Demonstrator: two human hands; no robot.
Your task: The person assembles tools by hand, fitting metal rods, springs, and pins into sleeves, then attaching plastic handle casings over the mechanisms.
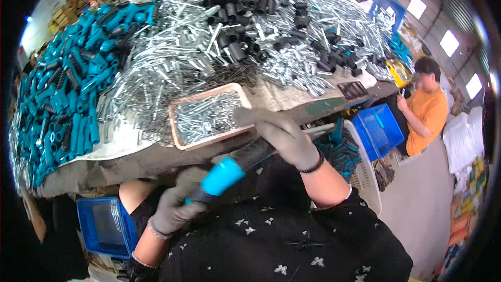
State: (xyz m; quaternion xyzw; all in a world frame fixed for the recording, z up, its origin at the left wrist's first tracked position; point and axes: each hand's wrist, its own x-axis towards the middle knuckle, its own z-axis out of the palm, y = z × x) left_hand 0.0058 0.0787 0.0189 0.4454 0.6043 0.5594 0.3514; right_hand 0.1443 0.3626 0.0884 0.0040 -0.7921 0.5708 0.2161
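Note:
My gloved left hand (180,206) is closed around the lower end of a teal and black tubular tool handle (223,176), which tilts up to the right in front of my body. The handle has a bright teal band and a long black section blurred by motion. My gloved right hand (287,138) is by the black upper end, fingers stretched out toward the tray; whether its palm touches the handle is hidden. Just beyond, a pale shallow tray (175,120) of small metal pieces (206,115) sits at the table's near edge.
Teal handle parts (78,83) heap up on the left. Silver metal rods (167,47) and black sleeves (240,5) pile across the middle. Blue crates (107,227) (378,131) and a white basket (365,177) stand below the table. A person in orange (428,109) sits at the right.

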